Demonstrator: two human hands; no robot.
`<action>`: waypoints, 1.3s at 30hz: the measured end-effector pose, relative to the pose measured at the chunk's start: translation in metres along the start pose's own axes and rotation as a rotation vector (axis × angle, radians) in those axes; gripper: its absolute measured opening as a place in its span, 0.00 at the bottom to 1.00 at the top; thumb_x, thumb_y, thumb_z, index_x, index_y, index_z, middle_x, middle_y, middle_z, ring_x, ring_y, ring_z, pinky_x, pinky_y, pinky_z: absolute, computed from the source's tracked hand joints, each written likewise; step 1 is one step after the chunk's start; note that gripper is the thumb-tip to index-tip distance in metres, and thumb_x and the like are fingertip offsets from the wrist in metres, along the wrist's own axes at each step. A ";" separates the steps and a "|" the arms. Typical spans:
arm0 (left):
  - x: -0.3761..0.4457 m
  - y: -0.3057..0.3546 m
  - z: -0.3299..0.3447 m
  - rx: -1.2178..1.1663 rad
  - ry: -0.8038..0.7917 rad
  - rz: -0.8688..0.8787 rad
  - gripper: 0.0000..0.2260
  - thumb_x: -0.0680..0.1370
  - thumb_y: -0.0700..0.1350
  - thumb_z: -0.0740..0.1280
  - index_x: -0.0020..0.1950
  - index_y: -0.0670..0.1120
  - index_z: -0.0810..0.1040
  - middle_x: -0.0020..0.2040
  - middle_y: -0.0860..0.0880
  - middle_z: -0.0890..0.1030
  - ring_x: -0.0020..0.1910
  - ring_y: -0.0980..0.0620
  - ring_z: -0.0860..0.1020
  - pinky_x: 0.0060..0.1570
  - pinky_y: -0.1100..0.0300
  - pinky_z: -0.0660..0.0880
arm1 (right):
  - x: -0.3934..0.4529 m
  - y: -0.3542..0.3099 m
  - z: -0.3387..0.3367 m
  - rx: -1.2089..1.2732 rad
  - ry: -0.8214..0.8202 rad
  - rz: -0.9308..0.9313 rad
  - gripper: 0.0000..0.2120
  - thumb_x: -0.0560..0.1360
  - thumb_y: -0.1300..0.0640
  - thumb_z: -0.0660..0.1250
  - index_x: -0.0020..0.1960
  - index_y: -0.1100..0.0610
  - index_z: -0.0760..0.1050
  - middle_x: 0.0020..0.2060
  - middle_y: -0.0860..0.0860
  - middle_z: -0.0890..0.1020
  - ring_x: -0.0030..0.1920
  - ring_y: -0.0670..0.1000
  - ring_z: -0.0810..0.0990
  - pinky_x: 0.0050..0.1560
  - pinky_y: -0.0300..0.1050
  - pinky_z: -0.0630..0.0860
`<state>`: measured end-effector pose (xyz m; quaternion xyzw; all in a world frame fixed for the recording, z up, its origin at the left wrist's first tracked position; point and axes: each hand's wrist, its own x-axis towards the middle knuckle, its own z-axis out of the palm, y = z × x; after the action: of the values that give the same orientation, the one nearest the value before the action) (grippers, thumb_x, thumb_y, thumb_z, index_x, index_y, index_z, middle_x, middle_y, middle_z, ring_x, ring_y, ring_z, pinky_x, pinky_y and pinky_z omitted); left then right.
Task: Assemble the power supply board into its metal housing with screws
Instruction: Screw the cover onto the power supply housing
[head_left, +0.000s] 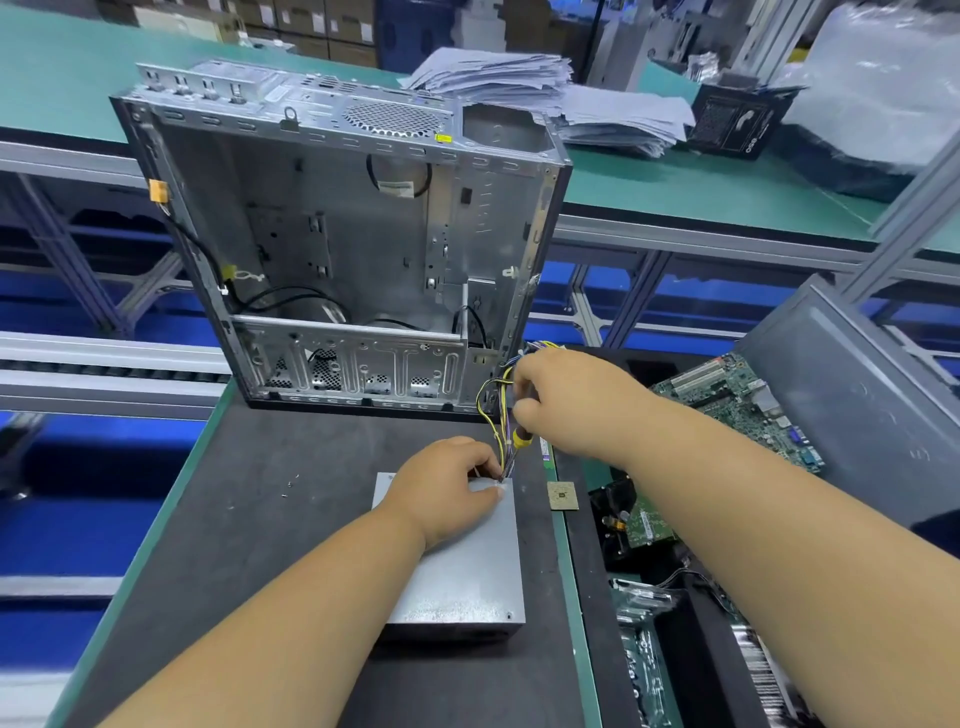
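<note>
We pin the rigid, weighty metal box (457, 561) with our left hand (447, 488); our right hand (566, 400) pinches its floppy wires (493, 410).

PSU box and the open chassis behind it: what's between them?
Head view: bare dark mat between PSU box and chassis; cable bundle at right.

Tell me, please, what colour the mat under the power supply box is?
Dark grey, almost black mat under the power supply box, seen in the head view.
</note>
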<state>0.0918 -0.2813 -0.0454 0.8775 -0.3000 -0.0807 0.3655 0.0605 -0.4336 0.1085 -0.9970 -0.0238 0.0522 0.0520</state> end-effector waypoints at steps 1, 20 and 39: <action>0.000 0.000 0.000 -0.003 0.000 -0.002 0.05 0.72 0.51 0.71 0.46 0.54 0.80 0.46 0.58 0.78 0.49 0.59 0.75 0.50 0.57 0.75 | -0.001 0.000 -0.001 0.029 0.011 -0.030 0.09 0.76 0.52 0.61 0.54 0.52 0.74 0.44 0.47 0.75 0.45 0.52 0.74 0.34 0.44 0.65; 0.000 0.001 -0.001 -0.008 -0.007 0.002 0.04 0.72 0.52 0.70 0.44 0.56 0.78 0.46 0.58 0.78 0.48 0.58 0.75 0.50 0.58 0.75 | 0.001 -0.001 0.005 -0.186 0.065 -0.068 0.12 0.79 0.44 0.61 0.47 0.52 0.67 0.32 0.46 0.67 0.37 0.53 0.71 0.31 0.45 0.62; 0.002 0.000 -0.001 -0.029 -0.022 0.012 0.04 0.71 0.52 0.71 0.42 0.57 0.76 0.45 0.57 0.78 0.47 0.59 0.75 0.49 0.58 0.75 | -0.003 -0.003 0.007 -0.202 0.096 -0.050 0.14 0.81 0.42 0.56 0.47 0.50 0.71 0.32 0.46 0.70 0.38 0.53 0.72 0.30 0.44 0.61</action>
<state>0.0936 -0.2817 -0.0451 0.8693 -0.3081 -0.0926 0.3752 0.0563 -0.4300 0.1024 -0.9976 -0.0515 0.0003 -0.0462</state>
